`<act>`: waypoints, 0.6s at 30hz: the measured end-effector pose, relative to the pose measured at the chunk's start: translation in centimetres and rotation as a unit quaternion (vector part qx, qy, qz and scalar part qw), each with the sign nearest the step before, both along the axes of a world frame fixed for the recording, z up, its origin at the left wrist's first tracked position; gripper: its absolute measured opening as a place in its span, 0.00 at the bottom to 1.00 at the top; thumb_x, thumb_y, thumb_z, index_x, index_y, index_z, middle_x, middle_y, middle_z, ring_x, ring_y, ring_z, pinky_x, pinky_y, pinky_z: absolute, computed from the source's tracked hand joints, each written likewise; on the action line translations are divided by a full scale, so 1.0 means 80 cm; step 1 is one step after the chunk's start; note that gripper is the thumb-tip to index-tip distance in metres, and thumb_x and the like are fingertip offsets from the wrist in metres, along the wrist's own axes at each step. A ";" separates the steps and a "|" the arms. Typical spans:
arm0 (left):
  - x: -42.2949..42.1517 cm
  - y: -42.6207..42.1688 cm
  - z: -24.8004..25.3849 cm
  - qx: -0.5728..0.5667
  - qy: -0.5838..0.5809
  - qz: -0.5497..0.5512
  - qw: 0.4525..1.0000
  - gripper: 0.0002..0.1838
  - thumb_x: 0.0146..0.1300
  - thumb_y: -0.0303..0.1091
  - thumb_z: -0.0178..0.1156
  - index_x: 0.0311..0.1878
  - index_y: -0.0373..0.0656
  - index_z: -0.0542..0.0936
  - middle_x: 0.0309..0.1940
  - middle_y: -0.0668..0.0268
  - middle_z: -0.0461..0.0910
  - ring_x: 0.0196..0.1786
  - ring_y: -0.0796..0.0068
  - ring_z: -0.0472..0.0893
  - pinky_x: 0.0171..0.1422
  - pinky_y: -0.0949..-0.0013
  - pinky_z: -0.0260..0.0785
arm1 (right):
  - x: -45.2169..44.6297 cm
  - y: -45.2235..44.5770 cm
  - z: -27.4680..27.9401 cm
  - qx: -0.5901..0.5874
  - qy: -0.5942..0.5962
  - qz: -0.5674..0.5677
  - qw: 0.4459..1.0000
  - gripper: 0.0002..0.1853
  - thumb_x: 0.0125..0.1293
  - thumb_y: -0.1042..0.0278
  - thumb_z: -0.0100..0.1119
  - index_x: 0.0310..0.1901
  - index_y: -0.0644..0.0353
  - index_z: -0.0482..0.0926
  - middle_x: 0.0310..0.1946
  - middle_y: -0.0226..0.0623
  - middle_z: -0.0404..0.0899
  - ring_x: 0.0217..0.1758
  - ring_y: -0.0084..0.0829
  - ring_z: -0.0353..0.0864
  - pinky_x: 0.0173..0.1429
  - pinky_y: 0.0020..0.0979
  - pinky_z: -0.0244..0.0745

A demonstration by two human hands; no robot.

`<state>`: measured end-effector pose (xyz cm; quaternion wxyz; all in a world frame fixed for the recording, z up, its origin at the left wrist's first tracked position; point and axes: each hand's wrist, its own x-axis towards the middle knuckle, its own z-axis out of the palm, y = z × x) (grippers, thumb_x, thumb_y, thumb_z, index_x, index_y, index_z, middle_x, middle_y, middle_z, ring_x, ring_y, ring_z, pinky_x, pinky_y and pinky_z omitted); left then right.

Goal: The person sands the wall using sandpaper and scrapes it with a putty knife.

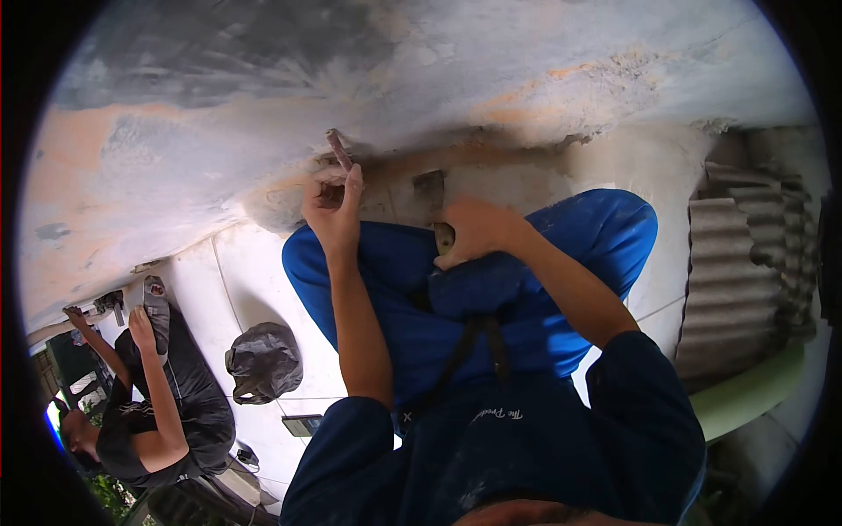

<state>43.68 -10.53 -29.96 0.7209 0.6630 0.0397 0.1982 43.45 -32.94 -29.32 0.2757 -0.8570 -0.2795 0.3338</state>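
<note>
My left hand (pixel 335 210) pinches a short reddish-brown rod (pixel 339 151) near the rough base of the plastered wall (pixel 421 79). The rod's upper end is close to the wall; I cannot tell whether it touches. My right hand (pixel 481 230) is closed in front of my blue trouser legs, around a tool with a tan, rounded handle end (pixel 445 238) that shows a dark hole. Just beyond those fingers is a dark, blurred square piece (pixel 429 190). Whether it belongs to the tool is unclear.
A black plastic bag (pixel 263 362) and a phone-like flat object (pixel 302 426) lie on the white tiled floor (pixel 307 381) at left. Farther left, another person (pixel 145 421) sits by the wall with raised arms. Broken corrugated sheets (pixel 737 272) and a pale green curved piece (pixel 754 394) are at right.
</note>
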 end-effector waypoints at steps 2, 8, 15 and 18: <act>0.000 -0.001 0.002 0.006 0.008 0.006 1.000 0.06 0.63 0.23 0.66 0.39 0.38 0.78 0.30 0.69 0.79 0.32 0.83 0.77 0.39 0.79 0.69 | -0.001 0.000 -0.008 0.010 -0.008 -0.011 1.000 0.41 0.42 0.48 0.71 0.57 0.66 0.78 0.40 0.54 0.82 0.47 0.52 0.81 0.52 0.43 0.76; -0.001 -0.003 0.005 -0.005 0.006 0.001 1.000 0.06 0.63 0.23 0.67 0.39 0.38 0.78 0.30 0.69 0.79 0.33 0.82 0.77 0.40 0.78 0.71 | 0.010 -0.002 0.005 0.035 -0.016 -0.031 0.999 0.40 0.44 0.47 0.70 0.56 0.67 0.78 0.38 0.55 0.82 0.45 0.53 0.81 0.50 0.43 0.76; -0.002 -0.003 0.005 -0.014 0.023 0.007 1.000 0.06 0.63 0.23 0.66 0.40 0.37 0.78 0.30 0.69 0.79 0.33 0.83 0.77 0.41 0.78 0.70 | -0.003 0.012 -0.021 0.069 -0.038 -0.076 0.994 0.37 0.48 0.46 0.69 0.57 0.63 0.78 0.36 0.58 0.82 0.43 0.55 0.82 0.53 0.45 0.76; 0.000 -0.001 -0.001 -0.006 0.009 0.001 1.000 0.07 0.63 0.24 0.67 0.40 0.37 0.78 0.30 0.69 0.79 0.34 0.82 0.78 0.41 0.78 0.70 | -0.003 0.012 -0.012 0.092 -0.072 -0.046 0.992 0.42 0.51 0.44 0.68 0.67 0.55 0.70 0.40 0.59 0.82 0.44 0.54 0.82 0.57 0.43 0.75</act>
